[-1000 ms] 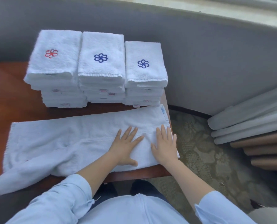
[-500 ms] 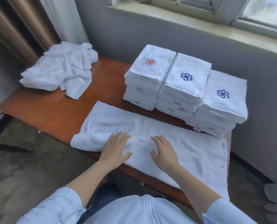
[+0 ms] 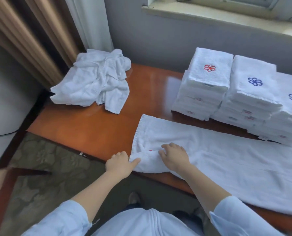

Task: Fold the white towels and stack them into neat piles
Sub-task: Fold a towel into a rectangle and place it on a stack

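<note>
Step in hand: the cross-fold. The towel (image 3: 227, 160) lies lengthwise on the table (image 3: 90, 132). Your left grip (image 3: 120, 165) pinches its left end. Your right grip (image 3: 175, 157) rests there bent-fingered; hold unclear. Next, carry that end rightward, edges aligned.
</note>
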A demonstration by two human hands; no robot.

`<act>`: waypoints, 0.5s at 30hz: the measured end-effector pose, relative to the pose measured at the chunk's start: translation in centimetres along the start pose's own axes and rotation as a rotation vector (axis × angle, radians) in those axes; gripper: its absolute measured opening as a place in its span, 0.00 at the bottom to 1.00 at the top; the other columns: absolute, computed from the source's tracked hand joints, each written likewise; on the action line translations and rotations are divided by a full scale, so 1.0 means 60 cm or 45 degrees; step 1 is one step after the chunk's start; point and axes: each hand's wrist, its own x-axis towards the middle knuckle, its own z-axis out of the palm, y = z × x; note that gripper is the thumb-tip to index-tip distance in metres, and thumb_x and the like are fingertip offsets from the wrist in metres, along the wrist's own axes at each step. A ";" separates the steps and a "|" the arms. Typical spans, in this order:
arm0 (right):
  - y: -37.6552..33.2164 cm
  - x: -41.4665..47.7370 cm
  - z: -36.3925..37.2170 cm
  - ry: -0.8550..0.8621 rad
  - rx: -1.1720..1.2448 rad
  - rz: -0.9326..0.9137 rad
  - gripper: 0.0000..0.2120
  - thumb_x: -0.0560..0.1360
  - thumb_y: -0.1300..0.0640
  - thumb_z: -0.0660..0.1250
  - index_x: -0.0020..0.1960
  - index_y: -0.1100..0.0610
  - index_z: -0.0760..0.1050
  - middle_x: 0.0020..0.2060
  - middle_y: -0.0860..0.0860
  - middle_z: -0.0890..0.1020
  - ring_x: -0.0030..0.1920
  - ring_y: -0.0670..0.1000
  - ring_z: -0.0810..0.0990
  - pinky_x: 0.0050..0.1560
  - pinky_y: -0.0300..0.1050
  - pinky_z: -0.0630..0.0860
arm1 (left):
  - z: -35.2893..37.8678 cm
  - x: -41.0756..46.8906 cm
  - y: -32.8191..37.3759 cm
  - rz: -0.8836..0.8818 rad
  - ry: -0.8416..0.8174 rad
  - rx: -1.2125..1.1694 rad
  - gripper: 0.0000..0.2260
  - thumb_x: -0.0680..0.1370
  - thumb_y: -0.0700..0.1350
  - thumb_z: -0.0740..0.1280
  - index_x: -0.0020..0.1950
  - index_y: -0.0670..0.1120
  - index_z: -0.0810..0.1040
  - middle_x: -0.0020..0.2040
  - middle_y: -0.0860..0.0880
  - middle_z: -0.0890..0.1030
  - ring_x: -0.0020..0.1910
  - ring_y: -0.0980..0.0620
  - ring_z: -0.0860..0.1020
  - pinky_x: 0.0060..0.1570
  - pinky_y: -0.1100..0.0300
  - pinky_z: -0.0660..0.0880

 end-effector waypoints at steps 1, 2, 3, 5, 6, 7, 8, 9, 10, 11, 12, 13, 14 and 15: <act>-0.008 -0.001 0.001 -0.012 -0.024 0.051 0.21 0.82 0.45 0.50 0.69 0.52 0.71 0.63 0.52 0.76 0.63 0.56 0.73 0.65 0.53 0.66 | -0.002 0.005 -0.009 0.023 -0.068 -0.026 0.26 0.77 0.71 0.53 0.51 0.50 0.74 0.50 0.52 0.76 0.50 0.51 0.75 0.44 0.56 0.72; -0.015 -0.002 0.002 -0.019 -0.053 0.090 0.22 0.82 0.44 0.50 0.66 0.53 0.73 0.61 0.52 0.77 0.61 0.56 0.74 0.64 0.53 0.68 | -0.003 0.009 -0.015 0.069 -0.108 -0.110 0.22 0.77 0.69 0.55 0.44 0.50 0.72 0.44 0.53 0.74 0.43 0.53 0.74 0.39 0.57 0.69; -0.020 -0.004 0.000 -0.026 -0.091 0.114 0.22 0.82 0.44 0.49 0.64 0.53 0.75 0.59 0.52 0.78 0.60 0.55 0.74 0.62 0.53 0.69 | -0.006 0.012 -0.019 0.127 -0.123 -0.247 0.20 0.78 0.65 0.58 0.38 0.50 0.68 0.39 0.54 0.71 0.37 0.54 0.70 0.35 0.58 0.65; -0.029 -0.004 -0.006 -0.051 -0.145 0.140 0.23 0.82 0.44 0.48 0.59 0.54 0.77 0.56 0.51 0.79 0.59 0.54 0.73 0.62 0.53 0.69 | -0.014 0.020 -0.023 0.233 -0.107 -0.554 0.19 0.79 0.58 0.62 0.35 0.50 0.62 0.34 0.55 0.64 0.32 0.54 0.64 0.33 0.58 0.60; -0.033 -0.003 -0.010 -0.071 -0.135 0.146 0.23 0.82 0.44 0.48 0.58 0.54 0.77 0.55 0.51 0.79 0.59 0.54 0.73 0.61 0.53 0.69 | -0.017 0.024 -0.023 0.268 -0.084 -0.698 0.18 0.79 0.56 0.63 0.35 0.50 0.62 0.34 0.55 0.64 0.32 0.54 0.63 0.33 0.58 0.60; -0.036 -0.004 -0.014 -0.094 -0.099 0.151 0.22 0.82 0.45 0.48 0.55 0.54 0.77 0.53 0.51 0.79 0.57 0.54 0.73 0.60 0.52 0.69 | -0.022 0.026 -0.022 0.296 -0.053 -0.822 0.17 0.80 0.54 0.62 0.36 0.49 0.62 0.34 0.54 0.64 0.32 0.55 0.63 0.34 0.58 0.60; -0.039 -0.002 -0.018 -0.106 -0.045 0.157 0.21 0.82 0.45 0.48 0.52 0.54 0.76 0.50 0.52 0.79 0.54 0.54 0.74 0.58 0.52 0.68 | -0.028 0.028 -0.021 0.317 -0.018 -0.915 0.15 0.81 0.53 0.62 0.37 0.50 0.63 0.33 0.54 0.65 0.32 0.55 0.63 0.34 0.58 0.61; -0.041 0.000 -0.022 -0.102 0.025 0.168 0.19 0.82 0.45 0.48 0.48 0.54 0.74 0.48 0.52 0.79 0.52 0.55 0.74 0.56 0.51 0.68 | -0.036 0.030 -0.021 0.338 0.024 -0.963 0.13 0.81 0.53 0.61 0.38 0.50 0.65 0.33 0.53 0.66 0.32 0.55 0.65 0.34 0.58 0.62; -0.043 0.004 -0.027 -0.088 0.101 0.180 0.18 0.82 0.45 0.48 0.47 0.53 0.72 0.46 0.51 0.79 0.50 0.55 0.75 0.56 0.51 0.68 | -0.045 0.031 -0.021 0.355 0.072 -0.965 0.12 0.81 0.54 0.60 0.40 0.51 0.66 0.34 0.52 0.69 0.33 0.55 0.67 0.34 0.57 0.64; -0.045 0.008 -0.031 -0.068 0.162 0.187 0.17 0.82 0.45 0.48 0.49 0.53 0.71 0.47 0.51 0.79 0.50 0.55 0.75 0.58 0.52 0.67 | -0.054 0.032 -0.023 0.371 0.133 -0.933 0.11 0.81 0.55 0.59 0.42 0.52 0.67 0.34 0.52 0.72 0.33 0.55 0.69 0.34 0.57 0.65; -0.046 0.014 -0.035 -0.059 0.195 0.185 0.17 0.82 0.45 0.48 0.52 0.52 0.71 0.49 0.51 0.79 0.51 0.55 0.76 0.62 0.54 0.66 | -0.063 0.032 -0.027 0.380 0.196 -0.885 0.10 0.81 0.56 0.58 0.44 0.53 0.67 0.34 0.53 0.73 0.33 0.55 0.70 0.33 0.57 0.65; -0.047 0.018 -0.036 -0.070 0.207 0.185 0.17 0.82 0.45 0.48 0.57 0.52 0.71 0.52 0.51 0.80 0.53 0.56 0.76 0.66 0.56 0.63 | -0.069 0.030 -0.033 0.386 0.245 -0.833 0.09 0.82 0.57 0.57 0.45 0.54 0.67 0.34 0.55 0.73 0.34 0.56 0.71 0.32 0.58 0.65; -0.049 0.020 -0.035 -0.092 0.201 0.186 0.19 0.82 0.45 0.48 0.62 0.52 0.70 0.56 0.52 0.79 0.56 0.56 0.76 0.69 0.57 0.60 | -0.072 0.029 -0.040 0.380 0.275 -0.768 0.07 0.82 0.56 0.56 0.47 0.56 0.66 0.35 0.56 0.73 0.34 0.57 0.72 0.31 0.57 0.65; -0.052 0.022 -0.033 -0.113 0.175 0.185 0.20 0.82 0.44 0.48 0.67 0.52 0.68 0.61 0.52 0.78 0.59 0.56 0.76 0.71 0.58 0.57 | -0.071 0.028 -0.049 0.362 0.293 -0.684 0.05 0.83 0.55 0.55 0.50 0.56 0.65 0.36 0.57 0.74 0.36 0.55 0.73 0.32 0.56 0.65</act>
